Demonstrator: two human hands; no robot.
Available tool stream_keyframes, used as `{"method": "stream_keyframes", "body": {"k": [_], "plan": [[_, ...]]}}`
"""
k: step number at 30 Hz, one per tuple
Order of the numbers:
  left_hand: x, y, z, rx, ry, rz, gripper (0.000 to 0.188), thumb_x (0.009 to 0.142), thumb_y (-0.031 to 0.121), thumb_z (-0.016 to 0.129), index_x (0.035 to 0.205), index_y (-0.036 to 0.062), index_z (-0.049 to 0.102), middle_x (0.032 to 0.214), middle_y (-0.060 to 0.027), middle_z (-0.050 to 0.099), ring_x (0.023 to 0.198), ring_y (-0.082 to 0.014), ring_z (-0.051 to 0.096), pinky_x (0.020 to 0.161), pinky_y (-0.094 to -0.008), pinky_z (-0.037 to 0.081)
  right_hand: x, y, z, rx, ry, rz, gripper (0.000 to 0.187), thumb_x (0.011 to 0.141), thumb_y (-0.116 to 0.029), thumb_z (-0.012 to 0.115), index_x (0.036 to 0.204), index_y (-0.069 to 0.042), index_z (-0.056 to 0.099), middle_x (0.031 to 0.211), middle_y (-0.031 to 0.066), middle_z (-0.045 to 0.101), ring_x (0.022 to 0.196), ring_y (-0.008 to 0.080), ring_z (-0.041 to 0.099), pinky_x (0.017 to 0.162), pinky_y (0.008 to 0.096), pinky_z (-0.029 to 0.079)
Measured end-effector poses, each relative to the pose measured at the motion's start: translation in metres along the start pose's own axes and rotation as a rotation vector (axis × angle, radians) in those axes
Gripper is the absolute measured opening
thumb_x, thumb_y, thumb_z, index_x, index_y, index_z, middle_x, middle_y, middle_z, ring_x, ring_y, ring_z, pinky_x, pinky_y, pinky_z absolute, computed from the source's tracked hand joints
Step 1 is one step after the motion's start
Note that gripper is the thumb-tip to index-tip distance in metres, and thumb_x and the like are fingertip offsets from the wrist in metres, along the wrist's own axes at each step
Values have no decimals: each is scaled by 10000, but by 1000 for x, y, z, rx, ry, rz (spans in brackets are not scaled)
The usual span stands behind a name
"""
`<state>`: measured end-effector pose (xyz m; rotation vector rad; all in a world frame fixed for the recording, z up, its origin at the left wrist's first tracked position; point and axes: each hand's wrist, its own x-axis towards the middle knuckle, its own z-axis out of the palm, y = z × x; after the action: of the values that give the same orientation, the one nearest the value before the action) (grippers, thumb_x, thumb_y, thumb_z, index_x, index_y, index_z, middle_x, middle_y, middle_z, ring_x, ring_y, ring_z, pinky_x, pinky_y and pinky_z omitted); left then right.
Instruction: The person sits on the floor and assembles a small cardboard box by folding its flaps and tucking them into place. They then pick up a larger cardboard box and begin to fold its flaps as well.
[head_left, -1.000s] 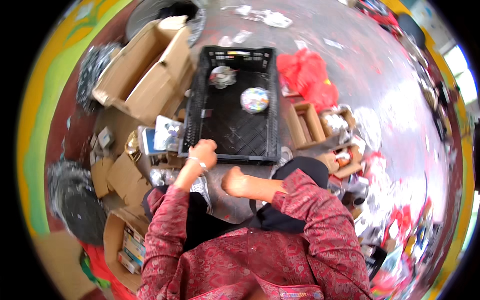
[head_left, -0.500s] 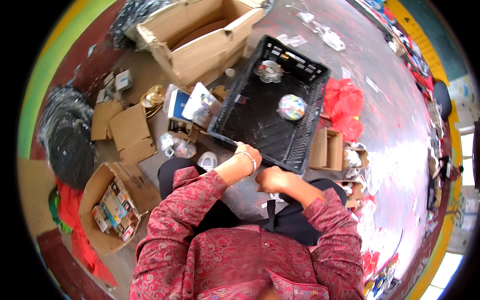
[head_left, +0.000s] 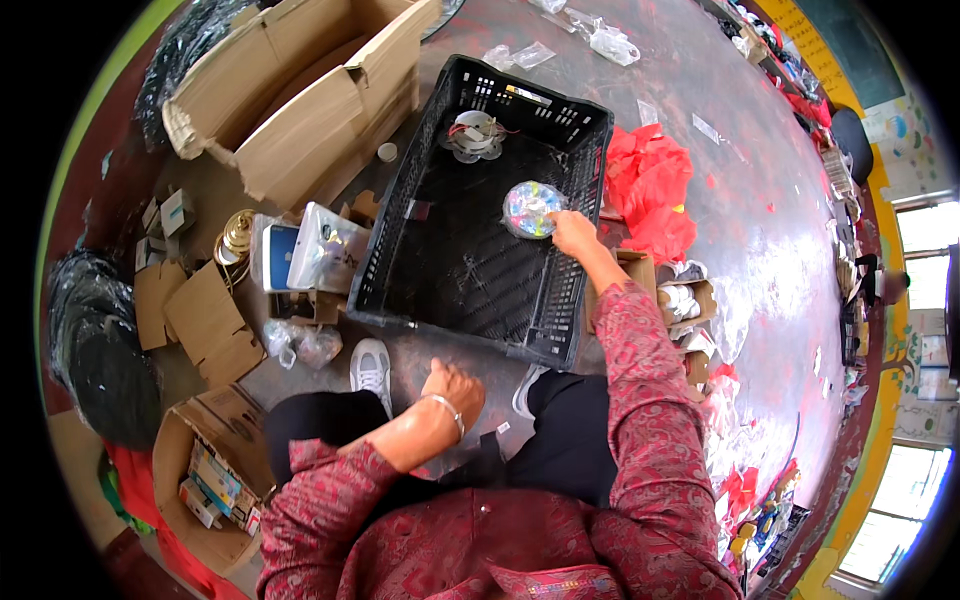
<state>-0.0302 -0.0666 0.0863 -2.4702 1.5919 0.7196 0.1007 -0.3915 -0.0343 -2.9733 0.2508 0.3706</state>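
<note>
A black plastic crate point(head_left: 465, 335) stands on the floor before my knees. Inside it, toward the right wall, is a round disc point(head_left: 530, 209) with a clear cover and many-coloured pieces. My right hand point(head_left: 577, 235) reaches over the crate's right side, its fingers closed on the disc's right edge. Farther back in the crate lies a whitish metal round part with thin wires point(head_left: 474, 136). My left hand point(head_left: 452, 393) hangs over my lap, just short of the crate's near rim, apart from it. Its fingers are curled in and nothing shows in them.
Large cardboard box point(head_left: 310, 120) at far left; beside the crate, plastic-wrapped packets point(head_left: 325, 250) and bagged parts point(head_left: 305, 343). An open carton point(head_left: 190, 440) of small boxes stands at my left. Right of the crate: red sheeting point(head_left: 650, 190) and small cartons point(head_left: 686, 303).
My right hand has moved from the crate's near rim forward to the disc. My left hand has come off the rim and back toward my lap. The view has shifted.
</note>
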Motion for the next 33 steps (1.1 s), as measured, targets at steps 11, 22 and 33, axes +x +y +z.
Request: {"method": "stream_keyframes", "body": {"k": [11,22,33], "plan": [[20,-4,3,-85,-33,2,160,765,148,507,868,30,545,809,-114,572,819,-258,567,799,-402,387,82,-2,65,121,-73,89,456,767,-68,515,1209,-67,401,1165,222,435,960,407,558,790,449,476],[40,-3,8,-90,-137,23,230,769,146,544,968,34,514,874,-120,568,909,-279,553,864,-452,391,78,20,87,162,30,-10,426,716,-42,588,1102,-24,408,1070,251,454,867,394,588,738,426,501],[38,1,15,-83,-151,39,221,757,167,577,930,47,509,857,-112,563,900,-280,556,854,-453,393,48,-23,98,262,-203,-170,515,534,-249,768,953,-13,582,900,189,631,900,330,605,746,420,484]]}}
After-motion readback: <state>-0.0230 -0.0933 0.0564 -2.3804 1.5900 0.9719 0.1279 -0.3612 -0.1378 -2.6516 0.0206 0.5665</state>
